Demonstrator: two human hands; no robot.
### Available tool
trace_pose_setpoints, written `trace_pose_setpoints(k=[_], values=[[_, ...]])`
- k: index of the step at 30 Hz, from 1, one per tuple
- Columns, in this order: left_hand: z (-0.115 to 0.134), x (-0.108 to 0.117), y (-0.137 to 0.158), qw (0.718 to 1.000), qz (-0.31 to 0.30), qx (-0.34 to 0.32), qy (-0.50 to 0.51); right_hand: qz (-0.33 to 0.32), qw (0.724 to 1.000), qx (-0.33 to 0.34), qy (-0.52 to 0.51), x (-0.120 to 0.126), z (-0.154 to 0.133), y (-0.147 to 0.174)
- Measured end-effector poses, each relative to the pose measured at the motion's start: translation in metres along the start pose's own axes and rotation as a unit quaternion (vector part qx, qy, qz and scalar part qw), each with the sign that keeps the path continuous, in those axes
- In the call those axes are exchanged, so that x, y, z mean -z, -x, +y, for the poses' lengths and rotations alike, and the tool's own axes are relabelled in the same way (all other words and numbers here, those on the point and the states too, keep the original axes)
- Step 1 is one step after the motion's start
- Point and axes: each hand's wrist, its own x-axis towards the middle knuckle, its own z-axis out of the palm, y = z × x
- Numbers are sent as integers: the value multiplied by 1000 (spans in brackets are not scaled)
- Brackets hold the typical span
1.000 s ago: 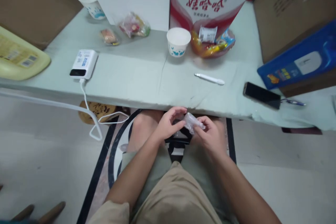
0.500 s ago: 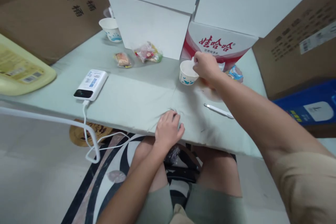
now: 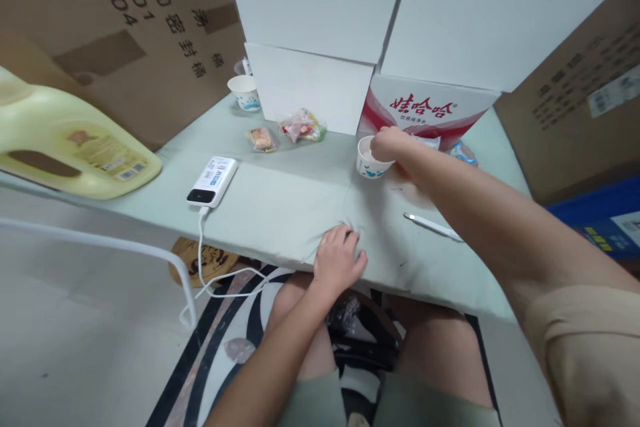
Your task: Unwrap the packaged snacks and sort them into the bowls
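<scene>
My right hand (image 3: 391, 144) reaches over a white paper cup with blue print (image 3: 370, 165). Its fingers are bent down inside the rim, so their tips and anything pinched there are hidden. My left hand (image 3: 340, 255) rests palm down near the table's front edge, fingers loosely spread and holding nothing. A slim white-and-silver tool, perhaps tweezers or a small knife (image 3: 433, 226), lies right of the cup. Beneath my right forearm are partly covered snack packets, one of them blue (image 3: 463, 153).
Wrapped snacks (image 3: 303, 125), a small packaged bun (image 3: 263, 139), a cabled power bank (image 3: 213, 181) and a second paper cup (image 3: 245, 93) occupy the left side. A yellow jug (image 3: 75, 140) stands far left. A red-and-white carton (image 3: 425, 110) and cardboard boxes (image 3: 590, 73) bound the table.
My right hand has gone from above the cup's rim down into it; the white piece seen at its fingers is now hidden. My left hand stays on the table. The view has shifted.
</scene>
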Motion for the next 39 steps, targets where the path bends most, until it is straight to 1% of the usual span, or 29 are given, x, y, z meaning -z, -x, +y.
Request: trace_pose_setpoints(k=[2, 3, 4, 5, 6, 7, 8, 9, 10, 12, 14, 17, 19, 21, 23, 24, 25, 27, 29, 30, 32, 33, 34, 36, 38, 39], values=[[-11, 12, -14, 995, 1, 41, 96, 8, 1000, -4, 30, 13, -9, 40], [-20, 20, -26, 986, 15, 78, 148, 42, 999, 14, 28, 16, -13, 67], [-31, 29, -43, 976, 40, 123, 177, 71, 997, 32, 19, 16, -14, 97], [-42, 39, -63, 963, 74, 173, 191, 83, 995, 45, 8, 12, -15, 130], [-54, 49, -86, 951, 104, 222, 187, 82, 995, 52, 0, 5, -13, 161], [-66, 58, -110, 942, 130, 266, 158, 85, 995, 48, -4, -5, -11, 191], [-76, 66, -134, 936, 156, 295, 110, 80, 996, 43, -3, -16, -8, 215], [-84, 72, -157, 935, 167, 306, 60, 71, 997, 39, -1, -28, -5, 235], [-91, 76, -177, 938, 172, 302, 14, 60, 998, 32, 7, -37, -3, 248], [-100, 78, -210, 938, 170, 293, -69, 38, 999, 19, 29, -50, -1, 259], [-108, 77, -233, 943, 146, 266, -136, 24, 999, 11, 46, -54, 0, 256], [-125, 77, -259, 949, 60, 223, -214, 11, 999, 12, 46, -51, -1, 249], [-141, 81, -272, 949, 6, 202, -242, 3, 999, 10, 40, -49, -2, 247], [-158, 88, -281, 953, -19, 179, -243, 1, 999, 7, 37, -49, -1, 248], [-171, 96, -284, 959, -17, 170, -225, 1, 999, 7, 37, -49, -1, 248], [-176, 101, -283, 964, -5, 172, -202, 2, 999, 8, 40, -49, -1, 248], [-178, 105, -281, 969, 15, 178, -171, 2, 999, 9, 44, -49, -1, 248], [-176, 113, -275, 973, 74, 199, -94, 2, 998, 11, 55, -49, -1, 248], [-164, 116, -266, 966, 144, 213, -22, 2, 998, 10, 67, -49, -1, 248], [-155, 115, -259, 962, 175, 211, 8, 2, 997, 9, 71, -49, -2, 248], [-128, 103, -241, 956, 220, 186, 51, -1, 997, 7, 79, -49, -2, 249], [-112, 92, -228, 958, 228, 162, 58, -3, 997, 6, 81, -49, -3, 249], [-94, 78, -211, 964, 226, 129, 55, -2, 997, 5, 79, -49, -3, 250], [-58, 44, -170, 982, 181, 39, 28, 15, 998, -13, 61, -51, -1, 250], [-28, 11, -126, 995, 88, -43, -2, 49, 996, -65, 36, -53, 2, 249], [-17, -2, -105, 996, 38, -75, -18, 65, 993, -94, 25, -55, 4, 249]])
